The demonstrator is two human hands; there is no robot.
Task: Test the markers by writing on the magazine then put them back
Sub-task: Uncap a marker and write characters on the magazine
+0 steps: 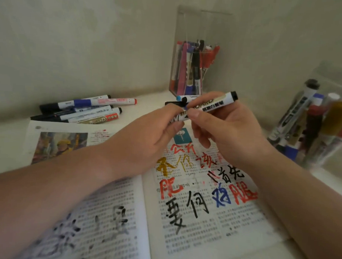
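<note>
An open magazine (197,224) lies on the table, its right page covered in red, gold, black and blue handwritten characters. Above its top edge I hold a white whiteboard marker (210,104) with a black end, tilted up to the right. My left hand (156,132) pinches the marker's lower left end. My right hand (221,131) grips the barrel between thumb and fingers. The marker's tip end is hidden behind my left fingers.
A heap of loose markers (82,110) lies at the back left. A tall clear holder (194,60) with markers stands in the back corner, two markers (182,99) lying at its foot. Another clear box of markers (319,126) stands at the right.
</note>
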